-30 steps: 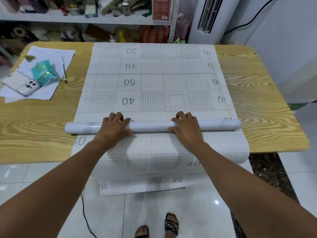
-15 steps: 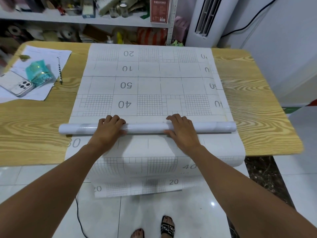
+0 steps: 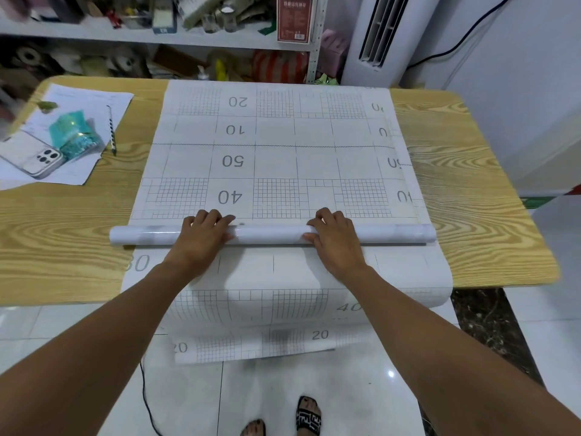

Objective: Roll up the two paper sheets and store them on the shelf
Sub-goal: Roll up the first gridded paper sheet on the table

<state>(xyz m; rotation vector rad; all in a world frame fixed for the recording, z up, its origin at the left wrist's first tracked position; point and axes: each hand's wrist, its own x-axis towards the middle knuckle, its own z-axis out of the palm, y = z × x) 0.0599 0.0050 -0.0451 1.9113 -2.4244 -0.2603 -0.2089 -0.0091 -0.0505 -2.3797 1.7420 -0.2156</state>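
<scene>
A white paper roll (image 3: 270,234) lies crosswise on the wooden table (image 3: 63,240), on top of a gridded sheet (image 3: 276,152) that is spread flat toward the far edge. My left hand (image 3: 201,237) grips the roll left of its middle, fingers curled over the top. My right hand (image 3: 336,240) grips it right of the middle the same way. A gridded sheet (image 3: 283,303) runs from under the roll and hangs over the table's near edge toward the floor. The cluttered shelf (image 3: 157,36) stands behind the table.
At the table's far left lie loose papers (image 3: 88,102), a phone (image 3: 37,158), a teal packet (image 3: 74,133) and a pencil (image 3: 111,130). A white air conditioner (image 3: 383,33) stands at the back right. A black cable (image 3: 147,398) runs across the floor near my feet.
Both hands have rolled the tube slightly away from me, closer to the row marked 40. The view has shifted a little.
</scene>
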